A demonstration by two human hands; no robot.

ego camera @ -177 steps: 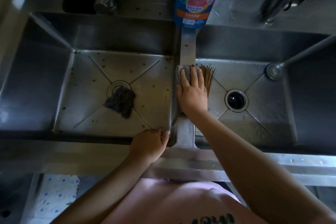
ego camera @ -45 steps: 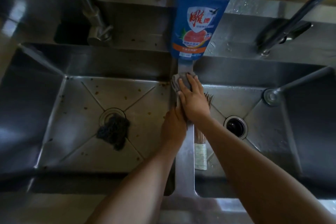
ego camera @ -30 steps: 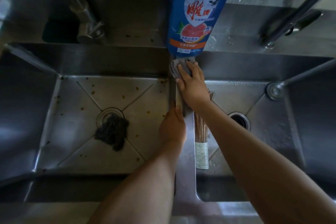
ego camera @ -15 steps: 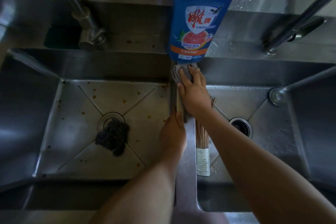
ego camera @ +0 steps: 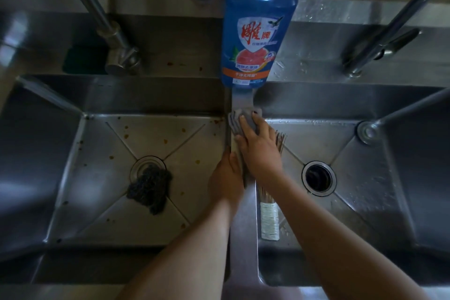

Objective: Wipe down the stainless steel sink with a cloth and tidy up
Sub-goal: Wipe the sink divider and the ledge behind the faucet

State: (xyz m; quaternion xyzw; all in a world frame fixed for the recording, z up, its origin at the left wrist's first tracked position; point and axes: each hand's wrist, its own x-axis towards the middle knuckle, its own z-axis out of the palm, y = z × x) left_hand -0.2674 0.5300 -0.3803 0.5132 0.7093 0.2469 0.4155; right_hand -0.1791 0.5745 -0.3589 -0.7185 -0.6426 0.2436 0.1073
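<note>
A double stainless steel sink fills the view, with a narrow divider (ego camera: 243,246) between the two basins. My right hand (ego camera: 260,151) presses a grey cloth (ego camera: 239,120) flat on the far part of the divider. My left hand (ego camera: 227,178) rests against the divider's left side, just behind the right hand, touching the cloth's near end. The left basin (ego camera: 109,178) has brown spots on its floor. The right basin (ego camera: 360,190) looks wet.
A blue detergent bottle (ego camera: 258,29) stands on the back ledge above the divider. A dark steel scourer (ego camera: 148,187) lies by the left drain. A bamboo brush (ego camera: 269,217) lies in the right basin beside the divider. A tap (ego camera: 114,39) stands back left, another tap (ego camera: 379,39) back right.
Over the last seconds my right hand slid the cloth up the divider to the bottle, then back a little toward me. My left hand moved from the front rim to the divider.
</note>
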